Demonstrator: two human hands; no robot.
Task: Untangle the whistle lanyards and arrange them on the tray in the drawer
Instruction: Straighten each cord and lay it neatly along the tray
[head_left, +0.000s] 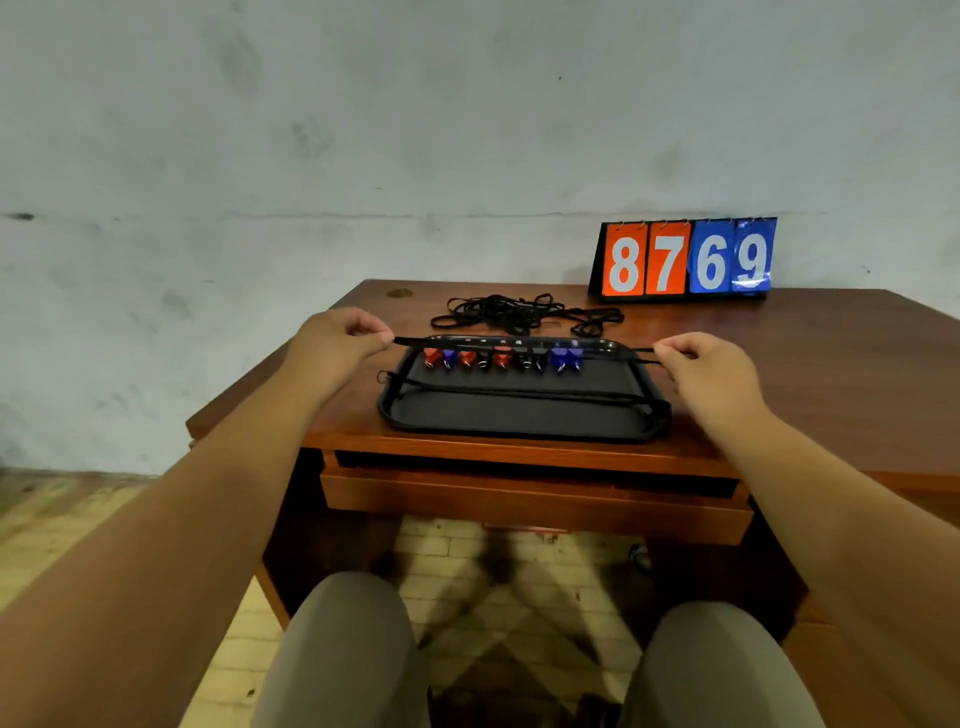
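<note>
Left hand and right hand each pinch one end of a thin black cord lanyard. It stretches taut between them, running side to side over the far edge of the black rectangular tray, just above a row of red, blue and black whistles.

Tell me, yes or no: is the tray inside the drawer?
No, the tray lies on top of the desk, above the drawer.
</note>
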